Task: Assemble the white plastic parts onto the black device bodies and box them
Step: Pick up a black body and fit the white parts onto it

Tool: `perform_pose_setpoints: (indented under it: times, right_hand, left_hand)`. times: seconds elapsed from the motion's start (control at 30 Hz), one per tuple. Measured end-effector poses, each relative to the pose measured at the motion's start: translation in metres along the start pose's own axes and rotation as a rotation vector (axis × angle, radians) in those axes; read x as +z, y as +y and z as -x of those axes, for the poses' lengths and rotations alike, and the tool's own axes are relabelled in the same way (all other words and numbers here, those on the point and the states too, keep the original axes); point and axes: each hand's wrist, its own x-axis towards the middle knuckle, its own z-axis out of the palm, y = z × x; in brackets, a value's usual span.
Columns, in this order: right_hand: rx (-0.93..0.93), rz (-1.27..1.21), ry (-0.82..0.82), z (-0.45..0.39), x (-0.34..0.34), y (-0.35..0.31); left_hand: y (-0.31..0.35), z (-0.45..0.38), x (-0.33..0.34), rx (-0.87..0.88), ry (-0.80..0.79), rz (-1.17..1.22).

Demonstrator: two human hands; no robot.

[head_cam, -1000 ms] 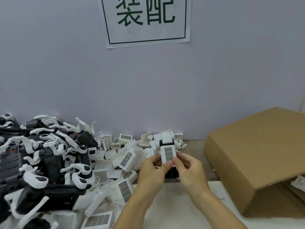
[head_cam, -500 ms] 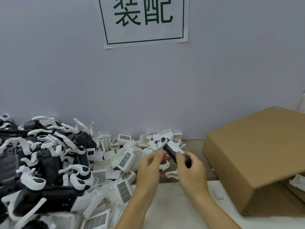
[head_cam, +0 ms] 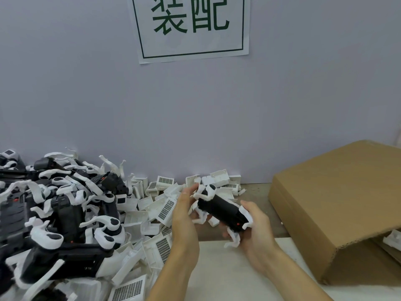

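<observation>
Just left of the cardboard box [head_cam: 338, 205], the right hand [head_cam: 256, 233] grips the black device body [head_cam: 219, 210], hiding its near end. The left hand [head_cam: 184, 218] touches its far end with loose fingers; motion blur hides the contact.

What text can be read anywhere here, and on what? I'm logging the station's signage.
"装配": green characters inside a green frame on the white paper sign stuck to the wall.
No readable print on the cardboard box, the black device body or the white plastic parts.
</observation>
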Motion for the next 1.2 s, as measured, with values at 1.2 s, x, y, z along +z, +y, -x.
perform_pose_setpoints:
  times: [1.2]
  right_hand:
    - [-0.153,1.477,0.009,0.013,-0.012,-0.046]
  left_hand:
    - [-0.006,-0.005,0.001,-0.084,-0.008,-0.116]
